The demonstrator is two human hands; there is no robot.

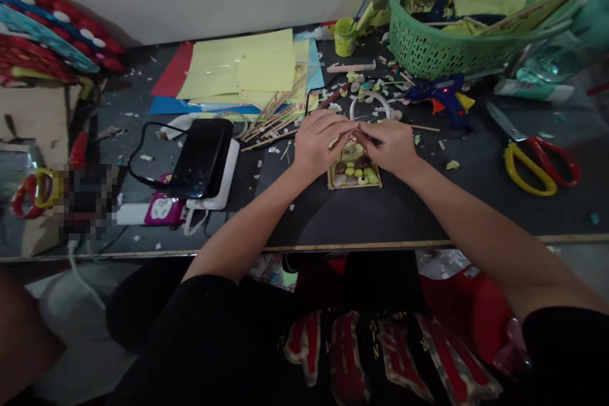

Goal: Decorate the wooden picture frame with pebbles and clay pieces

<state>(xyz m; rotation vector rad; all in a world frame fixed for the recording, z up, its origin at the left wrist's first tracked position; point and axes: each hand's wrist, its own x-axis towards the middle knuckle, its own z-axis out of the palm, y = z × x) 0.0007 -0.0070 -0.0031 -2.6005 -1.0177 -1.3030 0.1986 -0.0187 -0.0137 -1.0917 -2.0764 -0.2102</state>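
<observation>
My left hand [320, 141] and my right hand [392, 144] meet at their fingertips above a small stick-edged frame [354, 186]. Both are closed in a pinch, and whatever lies between the fingers is too small to make out. Inside the frame sit painted pebbles [360, 172] in yellow and brown, some with dark spots like eyes. My hands hide the frame's far part. Just beyond them lies a white ring [370, 95], with a heap of coloured pebbles [362, 84] around it.
A blue glue gun [445, 96] and large scissors [530, 158] lie to the right. Behind stand a green basket [413, 44] and a yellow paint pot [345, 39]. Yellow paper [223, 63], thin sticks [273, 119], a black phone [200, 158] and a power strip [164, 208] occupy the left.
</observation>
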